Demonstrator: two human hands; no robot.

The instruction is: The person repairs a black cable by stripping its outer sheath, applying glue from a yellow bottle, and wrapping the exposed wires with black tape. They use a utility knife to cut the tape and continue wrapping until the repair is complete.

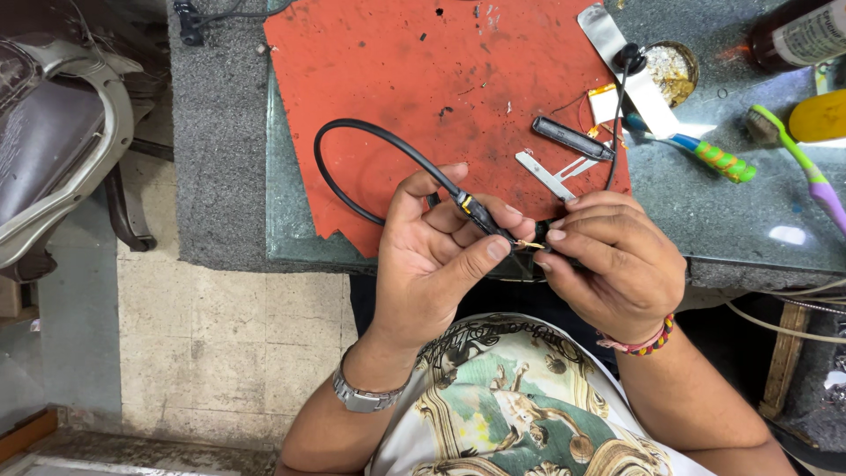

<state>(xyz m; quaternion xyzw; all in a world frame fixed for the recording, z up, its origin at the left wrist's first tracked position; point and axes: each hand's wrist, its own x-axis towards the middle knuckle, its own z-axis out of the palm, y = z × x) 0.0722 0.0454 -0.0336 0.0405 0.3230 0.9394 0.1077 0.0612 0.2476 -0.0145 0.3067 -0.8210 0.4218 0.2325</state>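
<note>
The fingers of the left hand (436,256) are pinched shut on the stripped end of a black rubber-sheathed cable (370,134), while the fingers of the right hand (612,260) close on the thin golden bare wires (530,244) sticking out of that end, just above the near edge of the surface. From the left hand the cable loops back over a torn red rubber mat (423,70) lying on the grey stone surface (705,220). Beyond the right hand lie a flat metal tool (551,174), a slim black plastic piece (573,138) and a green-handled toothbrush (705,152).

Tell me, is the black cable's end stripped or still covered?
Stripped: thin coppery wires stick out bare from the black cable, pinched between left hand and right hand.
</note>
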